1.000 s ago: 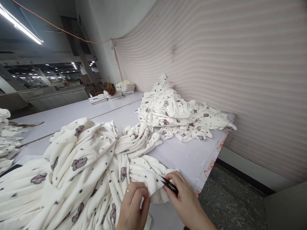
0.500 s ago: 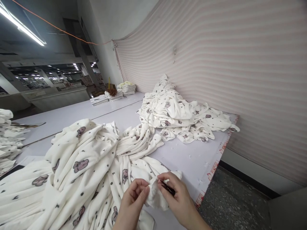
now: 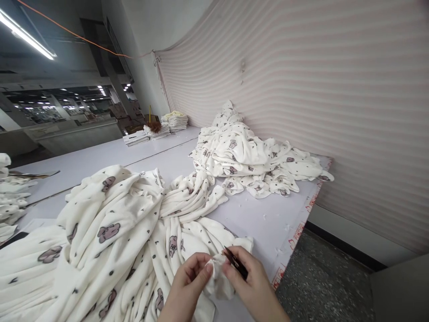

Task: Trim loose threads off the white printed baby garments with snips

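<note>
My left hand [image 3: 192, 279] is closed, its thumb and forefinger pinching an edge of white fleece fabric [image 3: 219, 284] at the bottom middle. Black thread snips [image 3: 236, 264] with pointed tips lie in my right hand [image 3: 251, 279], which is closed around them. Its thumb and fingertips also meet the fabric's edge, close to my left fingertips. Left of my hands, a big heap of white fleece cloth [image 3: 130, 237] printed with mauve animals and small dark marks spreads over the table.
A second pile of the same printed cloth [image 3: 234, 147] rests against the striped curtain [image 3: 301, 89]. Folded stacks [image 3: 174, 121] stand at the table's back, and more cloth [image 3: 13, 197] lies far left. The table's right edge [image 3: 296, 235] drops to a speckled floor [image 3: 321, 273].
The fabric edge between my hands has shifted and folded differently. The snips have turned in my right hand, so more of their pointed end shows. The view has moved slightly.
</note>
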A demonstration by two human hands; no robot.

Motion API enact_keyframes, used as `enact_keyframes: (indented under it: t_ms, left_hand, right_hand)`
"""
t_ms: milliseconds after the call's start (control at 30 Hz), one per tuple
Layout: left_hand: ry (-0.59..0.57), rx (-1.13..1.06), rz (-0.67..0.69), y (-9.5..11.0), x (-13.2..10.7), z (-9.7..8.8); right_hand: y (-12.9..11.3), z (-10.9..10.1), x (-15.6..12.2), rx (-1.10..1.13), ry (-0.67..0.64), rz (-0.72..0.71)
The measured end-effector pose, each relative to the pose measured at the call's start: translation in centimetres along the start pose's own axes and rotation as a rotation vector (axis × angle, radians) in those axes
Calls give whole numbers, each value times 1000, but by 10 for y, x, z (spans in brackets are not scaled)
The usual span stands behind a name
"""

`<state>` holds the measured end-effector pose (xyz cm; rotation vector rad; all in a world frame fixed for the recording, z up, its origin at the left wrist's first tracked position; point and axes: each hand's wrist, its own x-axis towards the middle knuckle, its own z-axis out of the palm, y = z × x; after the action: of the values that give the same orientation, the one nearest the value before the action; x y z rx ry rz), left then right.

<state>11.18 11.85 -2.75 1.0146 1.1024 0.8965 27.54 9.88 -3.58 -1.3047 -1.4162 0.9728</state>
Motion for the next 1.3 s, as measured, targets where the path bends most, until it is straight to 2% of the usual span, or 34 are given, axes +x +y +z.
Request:
enact_keyframes:
  t_ms: [100,367,500,533,600,633,700,767,800,833,900,967,1000,1133,1233,1300]
  left_hand:
    - [-3,-23,3,0,-2,4]
    - [-18,47,27,5,-5,13]
    - [-148,163,33,4,-4,13]
    - [-164,221,62,4,-3,12]
    - [-102,261,156,8,0,5]
    - [-42,199,191,12,2,0]
    - [64,-63,225,23,8,-12]
    - [97,-276,204,37,13,-22]
    - [103,-256,193,42,15,-25]
    - [90,-138,188,46,15,-26]
    - [-10,286,186,47,14,-20]
    - [-130,698,218,39,13,-7]
    - [-179,829,240,33,12,0]
    - [-198,992,345,11,21,23]
    - [-131,994,416,8,30,23]
    - [-88,972,413,8,31,18]
  right_hand:
    - [1,-6,-6,-28,-37,27]
    - [-6,-6,-3,7,-67,48]
    - [-1,-8,-3,82,-112,83]
    - [3,-9,-3,116,-120,102]
    - [14,-16,-3,165,-79,129]
    - [21,-21,-2,151,-31,133]
    - [35,-32,0,12,58,118]
    - [47,-43,3,-209,84,78]
    - [51,-47,6,-293,76,59]
    - [54,-49,9,-341,65,41]
    - [54,-50,16,-337,67,21]
    - [50,-47,21,-275,70,28]
    - [46,-44,23,-240,61,35]
    - [34,-32,24,-128,26,56]
    - [37,-27,29,-115,87,91]
    - [45,-26,38,-126,153,127]
